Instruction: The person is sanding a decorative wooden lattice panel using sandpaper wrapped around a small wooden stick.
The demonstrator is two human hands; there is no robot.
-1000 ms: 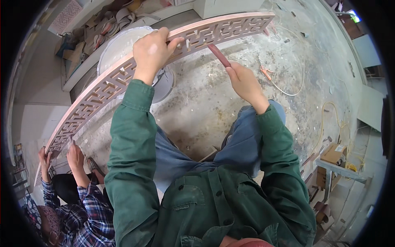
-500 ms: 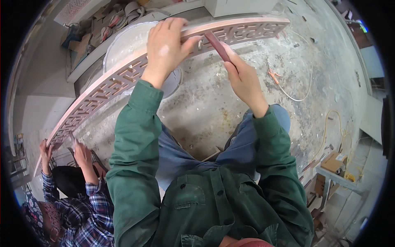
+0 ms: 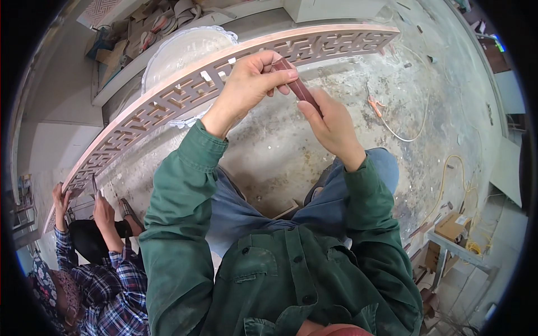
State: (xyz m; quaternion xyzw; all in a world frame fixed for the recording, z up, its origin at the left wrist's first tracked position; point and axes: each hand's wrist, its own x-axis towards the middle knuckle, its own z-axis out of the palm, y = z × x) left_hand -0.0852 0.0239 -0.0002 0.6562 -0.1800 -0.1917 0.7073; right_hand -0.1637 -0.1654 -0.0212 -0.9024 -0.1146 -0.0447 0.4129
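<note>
In front of me stands a long pinkish-brown fretwork panel [image 3: 325, 30], on edge and pierced with an angular lattice. Just on my side of it I hold a flat sanding stick [image 3: 302, 91], reddish-brown and tilted, its upper end up and to the left. My right hand [image 3: 334, 126] is wrapped round its lower end. At the upper end, my left hand [image 3: 246, 81] pinches it between thumb and fingers. Whether the left knuckles touch the panel behind, I cannot tell.
At lower left a co-worker's hands [image 3: 104, 214] are at the panel's other end, one with a thin tool. A pale round tub [image 3: 182, 53] stands behind the panel. An orange clamp on a cable [image 3: 375, 105] lies on the floor; a cardboard box [image 3: 451, 225] is at right.
My left hand has come off the panel's top edge and taken hold of the stick's upper end. The stick has moved slightly down and right, drawn away from the panel.
</note>
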